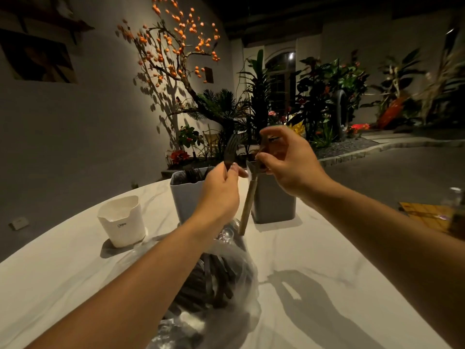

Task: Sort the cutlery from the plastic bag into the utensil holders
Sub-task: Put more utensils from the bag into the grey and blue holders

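I observe a pale marbled tabletop [314, 260] filling the lower frame, lit from ahead so that both forearms throw dark shadows across its near right part. Behind it stand a grey wall and a bed of plants, among them a bare tree with orange fruit [173, 44].

On the near tabletop, between the two forearms, lies a clear plastic bag [214, 285], crumpled, with a heap of dark cutlery handles visible through it.

Beyond the bag stand two grey square utensil holders. The left grey holder [185, 195] has dark cutlery standing in it, the tops showing above its rim. The right grey holder [274, 202] stands just beside it; I cannot tell what it contains, as the right hand covers its mouth. A white holder [122, 220] with a notched rim sits apart to the left, nearer the tabletop edge.

Both hands are raised above the grey holders. The left hand [219, 195] pinches a dark fork [231, 149] by its lower stem between thumb and fingertips, the tines pointing up and leaning slightly right. The right hand [286, 159] has its fingers curled round a second utensil [249, 200] with a tan handle that slants down toward the bag; its upper end is blurred, and I cannot tell its type.

At the far right edge lie a yellow sheet [425, 212] and a glass jar [455, 197], partly cut off.
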{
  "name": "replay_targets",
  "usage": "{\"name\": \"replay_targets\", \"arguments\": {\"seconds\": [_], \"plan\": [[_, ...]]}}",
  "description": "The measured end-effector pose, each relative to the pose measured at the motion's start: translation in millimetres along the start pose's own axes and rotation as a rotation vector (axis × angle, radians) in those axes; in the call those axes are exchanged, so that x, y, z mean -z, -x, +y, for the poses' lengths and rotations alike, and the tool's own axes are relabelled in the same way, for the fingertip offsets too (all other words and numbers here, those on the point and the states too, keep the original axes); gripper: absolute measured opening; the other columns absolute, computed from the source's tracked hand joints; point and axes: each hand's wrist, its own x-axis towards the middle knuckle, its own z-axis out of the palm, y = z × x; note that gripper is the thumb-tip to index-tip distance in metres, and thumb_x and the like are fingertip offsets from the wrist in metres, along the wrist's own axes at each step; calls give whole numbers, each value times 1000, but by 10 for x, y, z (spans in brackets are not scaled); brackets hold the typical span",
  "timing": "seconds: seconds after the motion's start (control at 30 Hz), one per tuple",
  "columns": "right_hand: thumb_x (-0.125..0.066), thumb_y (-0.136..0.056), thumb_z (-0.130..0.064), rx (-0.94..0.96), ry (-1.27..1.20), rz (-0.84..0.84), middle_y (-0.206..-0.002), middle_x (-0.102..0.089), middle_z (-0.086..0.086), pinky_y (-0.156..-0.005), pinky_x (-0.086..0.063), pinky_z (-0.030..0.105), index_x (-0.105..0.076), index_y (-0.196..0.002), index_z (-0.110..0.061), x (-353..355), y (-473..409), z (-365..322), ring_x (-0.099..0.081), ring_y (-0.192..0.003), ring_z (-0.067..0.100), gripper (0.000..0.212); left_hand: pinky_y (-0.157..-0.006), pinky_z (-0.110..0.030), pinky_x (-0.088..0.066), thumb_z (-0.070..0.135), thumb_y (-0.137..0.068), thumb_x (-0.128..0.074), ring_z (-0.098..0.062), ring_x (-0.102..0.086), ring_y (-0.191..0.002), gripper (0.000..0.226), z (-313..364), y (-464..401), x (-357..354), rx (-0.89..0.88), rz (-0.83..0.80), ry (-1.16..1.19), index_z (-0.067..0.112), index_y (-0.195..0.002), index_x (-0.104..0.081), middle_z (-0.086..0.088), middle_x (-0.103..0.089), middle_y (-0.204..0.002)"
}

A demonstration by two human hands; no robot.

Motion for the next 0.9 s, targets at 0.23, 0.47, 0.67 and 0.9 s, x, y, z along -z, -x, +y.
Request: {"name": "replay_targets", "arguments": {"seconds": [0.23,0.47,0.67,0.9], "plan": [[-64,-94,-6,287,169,169,-93,-62,-8,-70,-62,35,-48,-131,-24,179,-185,109,-69,-80,12,45,-82,-36,-59,25,-110,-35,-23,-72,-81,33,175,-243,-154,125,-238,165,6,-106,-61,-12,-74,-95],[-66,-88,4,522,338,284,-101,-62,-2,-67,-54,9,-51,-126,-10,335,-523,222,-66,-80,10,44,-93,-38,-56,25,-110,-33,-25,-72,-101,34,255,-681,-265,63,-235,244,7,-109,-63,-11,-76,-100],[-64,-92,-2,626,434,312,-102,-65,6,-66,-55,22,-53,-125,-7,300,-837,385,-65,-82,14,35,-94,-38,-55,20,-110,-34,-30,-68,-108,33,202,-996,-386,104,-278,326,4,-124,-58,-17,-70,-117],[-70,-88,-9,401,606,188,-104,-66,2,-68,-60,40,-53,-121,-20,75,-1011,819,-67,-87,22,39,-55,-24,-42,27,-110,-34,-9,-49,-56,33,-42,-1139,-354,126,-214,153,12,-111,-63,-1,-56,-74]]}}
